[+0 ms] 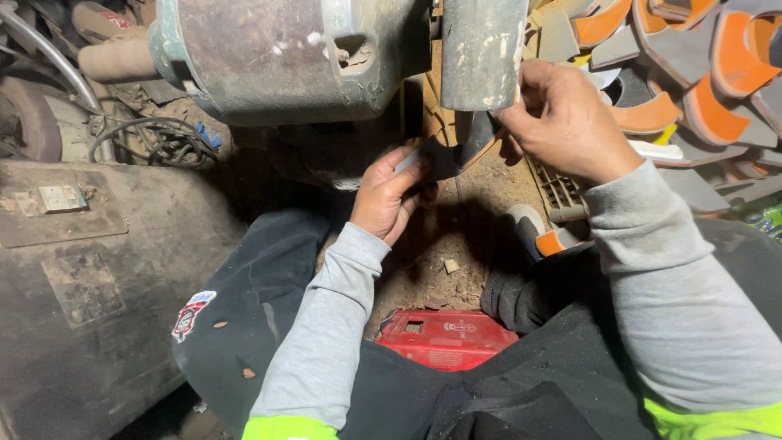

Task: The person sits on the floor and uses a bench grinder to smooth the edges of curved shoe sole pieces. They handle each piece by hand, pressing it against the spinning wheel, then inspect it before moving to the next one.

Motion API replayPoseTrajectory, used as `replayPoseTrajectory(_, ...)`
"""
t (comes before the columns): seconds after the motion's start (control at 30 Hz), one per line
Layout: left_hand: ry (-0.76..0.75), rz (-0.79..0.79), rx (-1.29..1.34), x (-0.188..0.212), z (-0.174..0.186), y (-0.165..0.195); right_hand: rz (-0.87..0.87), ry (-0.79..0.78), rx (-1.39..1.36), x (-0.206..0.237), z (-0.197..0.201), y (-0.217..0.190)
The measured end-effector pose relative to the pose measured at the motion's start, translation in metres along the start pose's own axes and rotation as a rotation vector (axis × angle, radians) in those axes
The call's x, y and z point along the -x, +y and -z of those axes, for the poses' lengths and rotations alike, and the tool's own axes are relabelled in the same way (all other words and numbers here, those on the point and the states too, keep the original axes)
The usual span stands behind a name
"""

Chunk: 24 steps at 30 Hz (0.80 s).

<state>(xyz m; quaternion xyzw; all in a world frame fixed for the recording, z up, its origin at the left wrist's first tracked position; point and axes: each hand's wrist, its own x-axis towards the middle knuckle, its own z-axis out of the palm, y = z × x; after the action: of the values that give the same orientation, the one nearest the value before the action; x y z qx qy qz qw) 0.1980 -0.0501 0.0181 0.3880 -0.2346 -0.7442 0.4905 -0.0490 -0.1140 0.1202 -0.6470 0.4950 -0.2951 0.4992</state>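
Note:
My left hand (389,195) and my right hand (562,122) together hold a flat grey and orange shoe-sole piece (456,155) up against the underside of a grimy grinding machine (293,57). The left hand pinches the piece's dark left end. The right hand grips its right end just under the machine's dusty wheel guard (482,53). Both arms wear grey sleeves with bright yellow-green cuffs.
A heap of grey and orange sole pieces (692,73) fills the upper right. A red box (446,338) lies on the dusty floor between my knees. A dark metal cabinet (90,285) stands at left, with tangled cables (163,138) behind it.

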Motion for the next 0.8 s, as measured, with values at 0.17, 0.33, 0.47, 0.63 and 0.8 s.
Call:
replayPoseTrajectory(0.17,-0.03,0.03,-0.09,0.011,0.004,0.015,-0.015,0.046,-0.013,0.007,-0.015,0.002)
replayPoseTrajectory(0.33,0.001,0.075,-0.157,0.019,0.007,0.028,0.032,0.107,0.068,0.022,-0.029,0.012)
replayPoseTrajectory(0.47,0.061,0.031,-0.189,0.028,0.008,0.043,-0.048,0.004,0.096,0.033,-0.033,0.021)
replayPoseTrajectory(0.63,0.085,-0.13,-0.157,0.042,0.004,0.055,-0.126,-0.29,0.097,0.036,-0.02,0.017)
replayPoseTrajectory(0.8,0.022,-0.22,-0.269,0.034,-0.008,0.029,-0.124,-0.277,0.092,0.034,-0.003,0.009)
